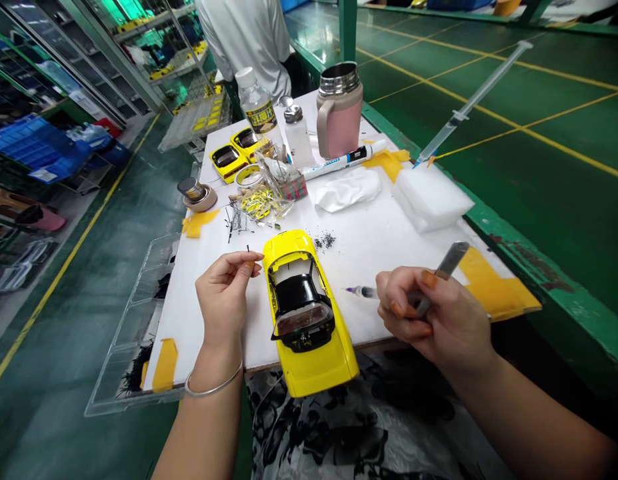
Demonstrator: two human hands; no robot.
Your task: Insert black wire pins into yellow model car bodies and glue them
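Note:
A yellow toy car body [319, 363] with a black roof panel [295, 291] lies at the table's front edge, between my hands. Just left of its upper end, my left hand [227, 283] pinches a small thin black piece [248, 249] between thumb and fingertips. My right hand [423, 310], to the right of the car, is closed around a grey metal tool [451, 260]. A thin syringe-like tool with a purple tip [361, 291] points left from beside the right fingers; whether they hold it is unclear. Tiny black bits [325, 241] are scattered beyond the car.
Two yellow car bodies [236, 153], a bottle [257, 103], a pink mug [340, 117] and a marker [339, 162] stand or lie at the back. White foam [433, 197] holds an upright syringe [471, 103] at right. A clear tray [116, 347] borders the left. A person [249, 40] sits beyond.

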